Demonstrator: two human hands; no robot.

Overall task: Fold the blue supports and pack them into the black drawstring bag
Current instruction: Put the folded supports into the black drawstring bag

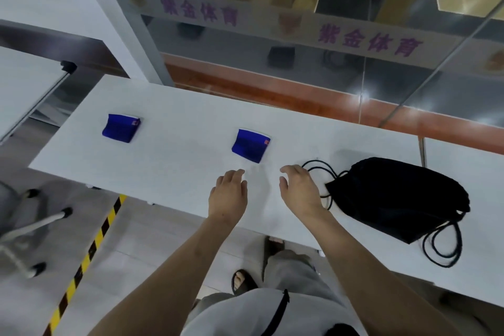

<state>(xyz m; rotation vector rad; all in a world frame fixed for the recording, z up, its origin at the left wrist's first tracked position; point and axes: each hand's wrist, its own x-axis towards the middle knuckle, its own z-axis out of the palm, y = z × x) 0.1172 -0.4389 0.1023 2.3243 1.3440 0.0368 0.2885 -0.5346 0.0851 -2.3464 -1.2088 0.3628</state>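
White worktop (174,172), running as a long band from about ten o'clock to four o'clock across the view, carries all the task's things. Black drawstring bag (401,199), the largest of them, lies flat at three o'clock of the hands; its gathered mouth points toward nine o'clock, its long axis runs roughly from ten to four o'clock, and its cord loops (441,248) trail off both ends, one loop passing just beside the right hand. It appears to be limp, light cloth, likely to collapse when lifted; judged best taken at the puckered mouth, with the rim spread by both hands. Near blue support (251,146), at twelve o'clock just beyond the hands, seems already doubled into a short block, with a white edge and a small red tag at its far right corner; its ribbing suggests soft elastic knit, light, not fragile, liable to spring open, so a pinch across the folded thickness should hold it. Its fold line appears to run from eleven to five o'clock. Far blue support (120,128), well apart at ten o'clock, lies in a like pose. Left hand (229,194) and right hand (300,191) hover apart over the near edge, fingers relaxed and holding nothing, neither touching a support.
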